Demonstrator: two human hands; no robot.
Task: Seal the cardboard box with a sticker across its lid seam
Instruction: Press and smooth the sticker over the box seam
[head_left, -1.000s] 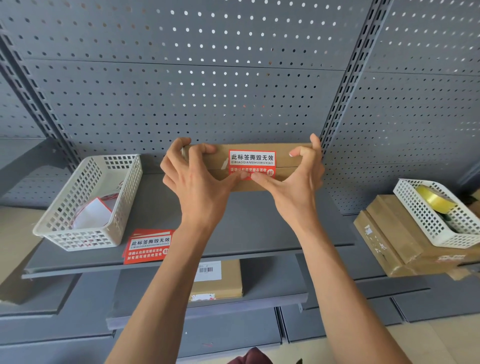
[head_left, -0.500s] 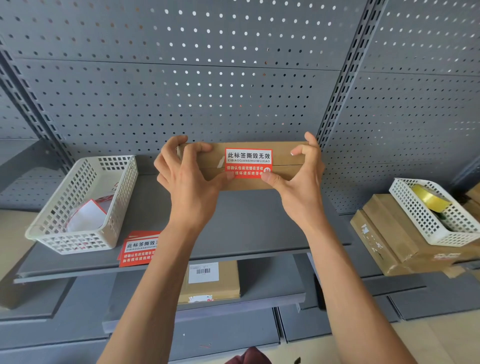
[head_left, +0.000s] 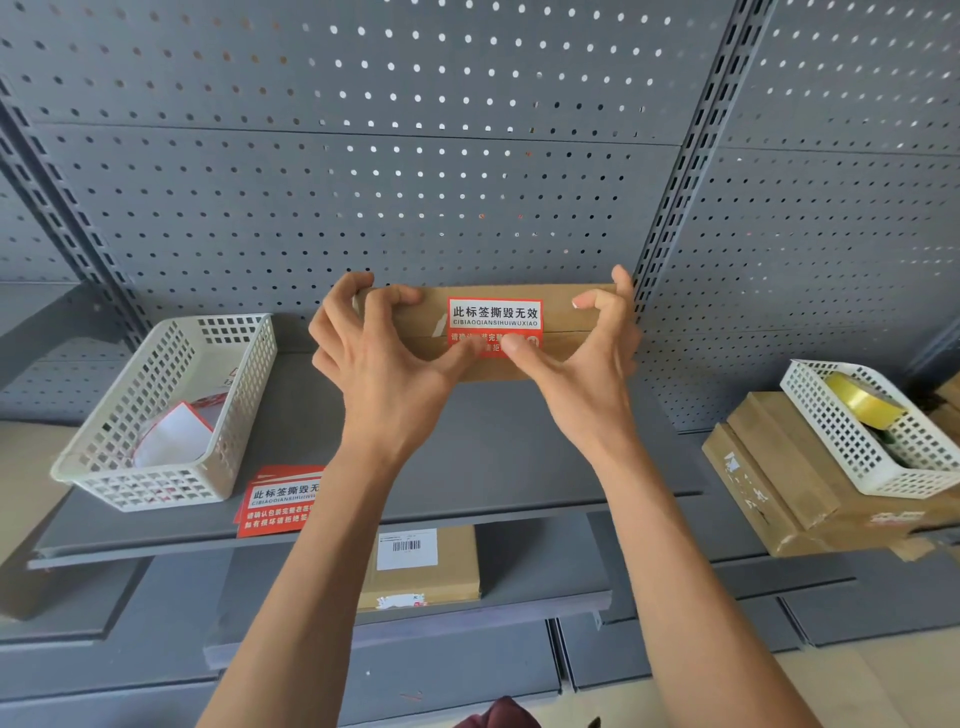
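A: Start at the left. What's on the shelf (head_left: 519, 467)?

B: A white basket (head_left: 171, 410) with loose paper in it, then a stack of spare stickers (head_left: 280, 501) near the shelf's front edge. Neither has been touched.

A: And the left hand (head_left: 384, 358)?

B: Clamped on the left end of the box (head_left: 415, 348), fingers curled over the top edge, thumb pressing the face. A second ago that thumb sat just left of the sticker (head_left: 494, 325); now it lies on the sticker's red lower strip.

A: So the sticker is on?

B: Yes. It straddles the lid seam, white half above the line, red half below. The box stands on its edge at the back of the shelf, against the pegboard.

A: The right hand (head_left: 592, 364)?

B: It grips the right end the same way, fingers hooked over the top. Its thumb has slid in from the sticker's right corner to meet the other thumb on the red strip.

A: Meaning?

B: I'd say the placing is done and this is the rubbing-down. The lower half is getting pressed; little seems left but letting go.

A: Further right?

B: More boxes with a second basket (head_left: 872, 431) holding a tape roll (head_left: 865, 402).
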